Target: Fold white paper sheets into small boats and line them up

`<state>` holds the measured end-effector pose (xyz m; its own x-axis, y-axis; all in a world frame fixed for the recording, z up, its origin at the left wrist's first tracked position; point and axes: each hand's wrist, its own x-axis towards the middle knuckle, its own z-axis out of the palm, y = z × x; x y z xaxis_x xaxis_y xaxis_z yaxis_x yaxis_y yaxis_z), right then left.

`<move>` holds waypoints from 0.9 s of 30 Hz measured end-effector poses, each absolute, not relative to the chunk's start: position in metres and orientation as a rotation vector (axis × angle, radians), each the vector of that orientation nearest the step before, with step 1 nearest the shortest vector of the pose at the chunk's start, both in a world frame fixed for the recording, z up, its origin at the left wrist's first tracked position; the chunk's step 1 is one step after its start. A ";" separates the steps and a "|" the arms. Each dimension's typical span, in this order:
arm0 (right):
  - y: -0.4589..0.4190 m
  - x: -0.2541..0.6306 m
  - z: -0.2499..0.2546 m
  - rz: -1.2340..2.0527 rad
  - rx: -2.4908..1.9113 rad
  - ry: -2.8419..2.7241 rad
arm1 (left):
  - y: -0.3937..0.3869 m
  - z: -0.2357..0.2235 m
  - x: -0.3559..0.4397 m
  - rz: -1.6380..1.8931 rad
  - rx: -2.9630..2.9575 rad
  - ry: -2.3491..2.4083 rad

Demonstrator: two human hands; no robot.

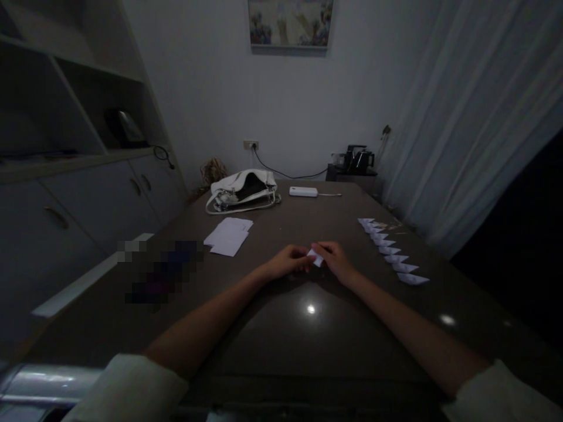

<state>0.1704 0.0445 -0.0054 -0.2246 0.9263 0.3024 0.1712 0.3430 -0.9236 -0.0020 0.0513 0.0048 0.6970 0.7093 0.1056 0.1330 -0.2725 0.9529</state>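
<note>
Between both hands, just above the dark table [272, 328], is a small folded piece of white paper [315, 258]. My left hand [288, 261] pinches its left side with thumb and fingers. On the right side, my right hand [332, 258] is closed on the same paper, its fingertips over the upper edge. Several folded paper boats [396, 258] stand in a row to the right of my right hand. Loose sheets of white paper [229, 236] lie overlapping to the left, beyond my left hand.
A white handbag [244, 189] sits at the table's far left, and a white power bank [303, 191] with a short cable lies beside it. Small thin items [393, 226] lie near the farthest boats. A blurred patch [162, 269] covers something at left.
</note>
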 end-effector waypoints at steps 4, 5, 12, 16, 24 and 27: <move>0.047 0.170 -0.007 0.992 -1.012 -1.616 | 0.051 0.006 -0.001 0.683 1.768 0.663; 0.047 0.170 -0.007 0.998 -1.010 -1.613 | 0.052 0.006 -0.001 0.695 1.762 0.664; 0.050 0.170 -0.007 1.031 -0.995 -1.572 | 0.056 0.000 -0.002 0.698 1.760 0.686; 0.050 0.170 -0.008 1.025 -0.999 -1.525 | 0.057 -0.002 -0.001 0.733 1.768 0.703; 0.049 0.167 -0.004 1.071 -0.995 -1.559 | 0.059 -0.001 -0.002 0.868 1.806 0.790; 0.047 0.168 -0.003 1.092 -0.993 -1.598 | 0.062 -0.002 -0.003 0.972 1.791 0.859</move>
